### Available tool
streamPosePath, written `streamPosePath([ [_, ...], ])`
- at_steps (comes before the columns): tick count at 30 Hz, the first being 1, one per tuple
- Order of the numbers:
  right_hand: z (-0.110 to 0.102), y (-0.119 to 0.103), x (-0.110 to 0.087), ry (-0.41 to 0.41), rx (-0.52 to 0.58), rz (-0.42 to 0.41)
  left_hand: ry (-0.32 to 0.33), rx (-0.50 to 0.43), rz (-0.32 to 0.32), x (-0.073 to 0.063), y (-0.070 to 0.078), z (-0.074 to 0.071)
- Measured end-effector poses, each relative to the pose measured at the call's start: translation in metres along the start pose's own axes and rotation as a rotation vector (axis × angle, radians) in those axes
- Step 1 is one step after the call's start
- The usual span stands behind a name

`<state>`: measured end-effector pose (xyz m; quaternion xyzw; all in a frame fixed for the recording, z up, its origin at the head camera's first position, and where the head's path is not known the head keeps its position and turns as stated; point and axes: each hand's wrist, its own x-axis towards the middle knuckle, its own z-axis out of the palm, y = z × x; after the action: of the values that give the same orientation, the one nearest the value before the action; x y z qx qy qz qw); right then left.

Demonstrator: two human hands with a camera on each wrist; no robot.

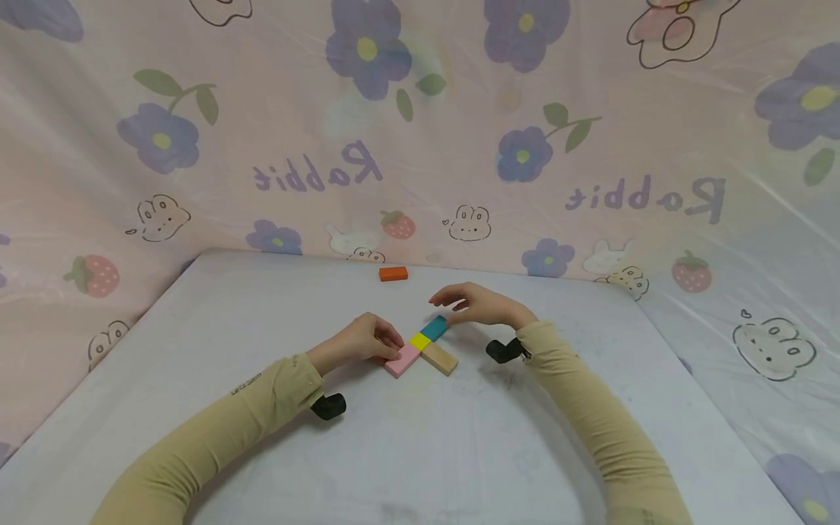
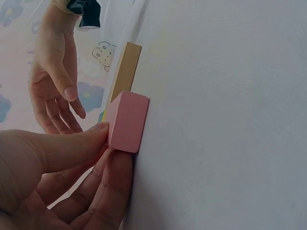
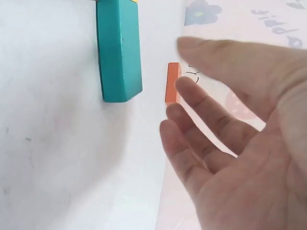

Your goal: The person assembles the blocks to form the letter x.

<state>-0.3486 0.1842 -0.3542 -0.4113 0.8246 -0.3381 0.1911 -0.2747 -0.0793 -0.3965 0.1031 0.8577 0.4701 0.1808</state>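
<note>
A rabbit-and-flower printed curtain (image 1: 433,109) rises beyond both hands, behind the far edge of the white tabletop (image 1: 459,452), which stretches wide between the forearms and past the right hand to its side edge. The left hand (image 1: 354,340) pinches the pink block (image 1: 402,362); only the left wrist view shows thumb and fingers both on it. The right hand (image 1: 488,306) has its fingers apart, loosely bent around nothing; the right wrist view bares a gap between it and the teal block (image 1: 434,329), which looks almost touched from the head. The plain wooden block (image 1: 440,359) slants off on the person's side, between the hands. The orange block (image 1: 394,274) lies beyond both hands, near the far edge. Smallest, the yellow block (image 1: 420,341) sits between pink and teal.
</note>
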Motion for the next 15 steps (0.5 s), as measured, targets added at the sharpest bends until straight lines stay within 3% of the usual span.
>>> streamPosePath([
  [7, -0.002, 0.005, -0.004, 0.042, 0.035, 0.11, 0.0, -0.004, -0.002, 0.0, -0.001, 0.0],
  [15, 0.003, 0.015, -0.006, 0.08, 0.153, 0.211, 0.007, 0.002, 0.003, 0.0, -0.001, 0.001],
])
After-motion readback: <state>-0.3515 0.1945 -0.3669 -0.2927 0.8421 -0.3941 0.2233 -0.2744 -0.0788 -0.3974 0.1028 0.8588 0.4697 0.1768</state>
